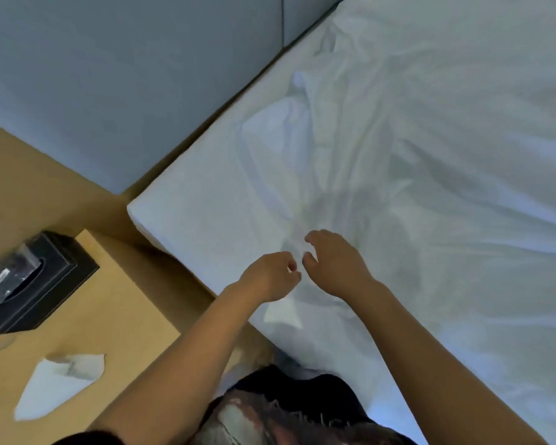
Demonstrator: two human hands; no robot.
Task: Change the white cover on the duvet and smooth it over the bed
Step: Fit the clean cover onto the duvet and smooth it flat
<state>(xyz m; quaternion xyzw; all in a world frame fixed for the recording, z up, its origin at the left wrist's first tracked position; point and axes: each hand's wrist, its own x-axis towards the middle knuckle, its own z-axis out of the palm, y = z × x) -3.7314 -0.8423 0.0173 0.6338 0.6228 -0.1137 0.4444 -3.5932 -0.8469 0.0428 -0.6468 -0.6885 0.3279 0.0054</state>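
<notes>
Station: side of the bed (180, 220), near the grey headboard (109, 75). The white cover (430, 155) lies spread over the bed, heavily creased, with folds running in toward the near edge where both hands work. Left hand (268, 276): fingers clenched at the cover's edge; whether cloth is pinched inside cannot be told. Right hand (333, 266): fingers half-curled, thumb apart, hovering over the fabric, nothing grasped. Judgement: smoothing stage, incomplete. Recommended: take the edge firmly in both hands, draw it taut toward the bedside, then sweep flat palms outward along the creases. The table (116, 309) alongside carries a black tissue box (42, 277).
</notes>
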